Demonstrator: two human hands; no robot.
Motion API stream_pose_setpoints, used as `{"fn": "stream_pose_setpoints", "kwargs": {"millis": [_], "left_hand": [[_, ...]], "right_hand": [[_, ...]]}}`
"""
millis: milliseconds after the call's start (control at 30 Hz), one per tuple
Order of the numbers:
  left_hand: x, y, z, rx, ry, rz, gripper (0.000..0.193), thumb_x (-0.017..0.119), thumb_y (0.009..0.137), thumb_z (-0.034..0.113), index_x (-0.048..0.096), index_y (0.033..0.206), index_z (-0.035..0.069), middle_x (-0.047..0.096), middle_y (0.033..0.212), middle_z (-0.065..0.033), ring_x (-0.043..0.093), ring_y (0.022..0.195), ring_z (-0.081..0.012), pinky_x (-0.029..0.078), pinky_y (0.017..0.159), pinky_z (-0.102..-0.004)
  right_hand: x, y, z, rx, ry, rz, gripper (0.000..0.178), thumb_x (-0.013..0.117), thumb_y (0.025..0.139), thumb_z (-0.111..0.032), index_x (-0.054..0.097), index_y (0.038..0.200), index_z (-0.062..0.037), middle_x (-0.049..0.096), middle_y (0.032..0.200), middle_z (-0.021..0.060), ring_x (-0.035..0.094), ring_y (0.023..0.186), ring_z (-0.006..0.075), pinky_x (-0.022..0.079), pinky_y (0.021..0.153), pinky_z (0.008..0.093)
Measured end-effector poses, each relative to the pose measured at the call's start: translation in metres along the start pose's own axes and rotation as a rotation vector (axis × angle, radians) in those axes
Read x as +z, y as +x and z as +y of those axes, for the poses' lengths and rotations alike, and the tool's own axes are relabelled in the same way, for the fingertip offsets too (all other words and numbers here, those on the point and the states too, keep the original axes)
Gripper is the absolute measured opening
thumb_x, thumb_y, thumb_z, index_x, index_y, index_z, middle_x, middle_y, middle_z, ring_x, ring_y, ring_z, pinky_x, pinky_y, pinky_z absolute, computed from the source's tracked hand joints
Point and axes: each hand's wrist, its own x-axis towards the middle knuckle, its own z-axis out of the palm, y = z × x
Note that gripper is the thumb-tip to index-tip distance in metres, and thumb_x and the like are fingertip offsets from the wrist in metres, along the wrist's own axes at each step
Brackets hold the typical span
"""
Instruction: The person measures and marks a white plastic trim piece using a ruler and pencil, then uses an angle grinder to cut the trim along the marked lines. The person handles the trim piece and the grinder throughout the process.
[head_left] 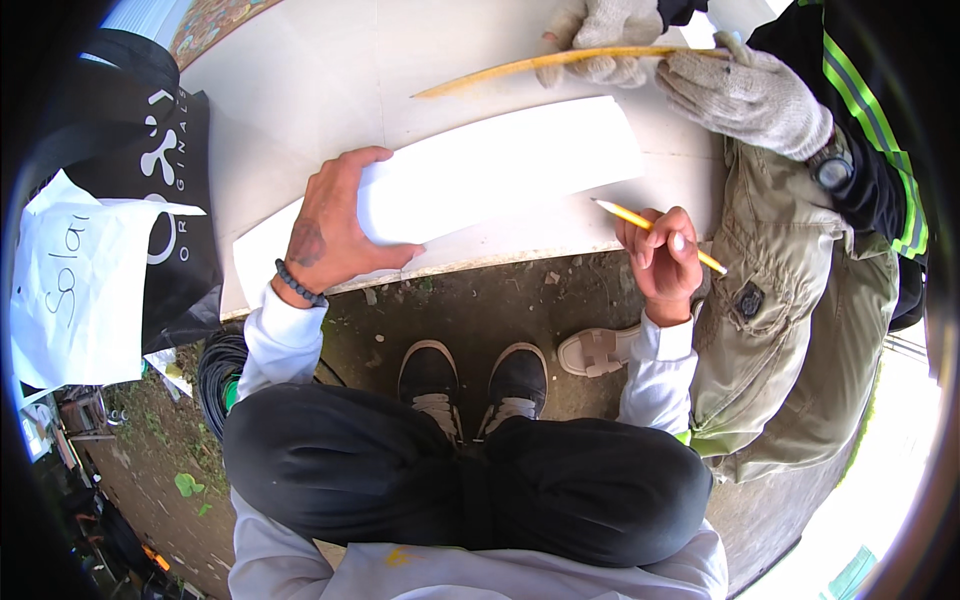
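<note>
My left hand (333, 222) grips a long white sheet (500, 165) that looks like paper, its thumb along the near edge and its fingers at the far edge. The sheet slants across the pale tiled ledge (310, 75), its far end higher and to the right. A yellow pencil (640, 216) is pinched in my right hand (665, 258), with its tip toward the sheet's right part but apart from it. Beyond the sheet, a co-worker's grey-gloved hands (745, 95) hold a thin, curved yellowish strip (540, 65) that looks like wood or bamboo.
At left stands a black bag (180, 200) with a white handwritten paper (85, 285) against it. A coil of black cable (222, 375) lies on the dirt ground below. The co-worker's khaki-clad leg (770, 300) is close to my right hand, above a sandal (598, 352).
</note>
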Motion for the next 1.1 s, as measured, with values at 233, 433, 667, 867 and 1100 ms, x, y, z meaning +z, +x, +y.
{"fn": "stream_pose_setpoints", "kwargs": {"millis": [233, 433, 667, 867, 1100], "left_hand": [[-0.003, 0.001, 0.004, -0.02, 0.01, -0.024, 0.097, 0.095, 0.052, 0.033, 0.051, 0.134, 0.007, 0.059, 0.123, -0.0186, 0.056, 0.114, -0.0374, 0.045, 0.101, -0.0458], [-0.002, 0.0, 0.005, -0.059, 0.0, -0.074, 0.099, 0.095, 0.053, 0.034, 0.05, 0.137, 0.008, 0.056, 0.129, -0.0177, 0.055, 0.121, -0.0368, 0.044, 0.105, -0.0462], [-0.002, 0.001, 0.009, -0.004, 0.005, -0.055, 0.098, 0.095, 0.053, 0.032, 0.05, 0.136, 0.007, 0.058, 0.127, -0.0173, 0.055, 0.12, -0.0363, 0.043, 0.105, -0.0452], [0.0, 0.001, 0.015, 0.051, 0.009, -0.021, 0.099, 0.095, 0.052, 0.03, 0.049, 0.137, 0.006, 0.057, 0.125, -0.0181, 0.054, 0.116, -0.0376, 0.042, 0.101, -0.0456], [0.003, 0.004, 0.02, 0.012, 0.064, -0.1, 0.112, 0.093, 0.054, 0.034, 0.04, 0.149, 0.005, 0.054, 0.128, -0.0198, 0.053, 0.117, -0.0385, 0.042, 0.102, -0.0455]], "right_hand": [[0.001, 0.002, 0.0, -0.037, 0.028, 0.005, 0.026, 0.055, 0.097, -0.027, 0.056, 0.086, -0.004, 0.052, 0.061, 0.0075, 0.045, 0.056, 0.0158, 0.035, 0.061, 0.0332], [0.003, 0.001, -0.003, 0.0, -0.027, 0.02, 0.027, 0.054, 0.097, -0.032, 0.052, 0.085, -0.0085, 0.049, 0.061, 0.0037, 0.038, 0.056, 0.0145, 0.032, 0.063, 0.033], [0.0, 0.003, -0.001, -0.034, 0.077, -0.014, 0.023, 0.056, 0.097, -0.025, 0.056, 0.087, -0.0047, 0.054, 0.064, 0.0082, 0.043, 0.056, 0.0151, 0.035, 0.061, 0.0328], [-0.001, 0.0, -0.001, -0.022, 0.061, -0.042, 0.024, 0.056, 0.097, -0.026, 0.057, 0.086, -0.0045, 0.055, 0.066, 0.008, 0.044, 0.058, 0.0158, 0.036, 0.063, 0.0338], [0.002, -0.005, 0.0, -0.004, -0.029, -0.025, 0.027, 0.061, 0.089, -0.027, 0.062, 0.08, -0.0016, 0.056, 0.063, 0.0083, 0.047, 0.059, 0.0175, 0.038, 0.064, 0.0345]]}}
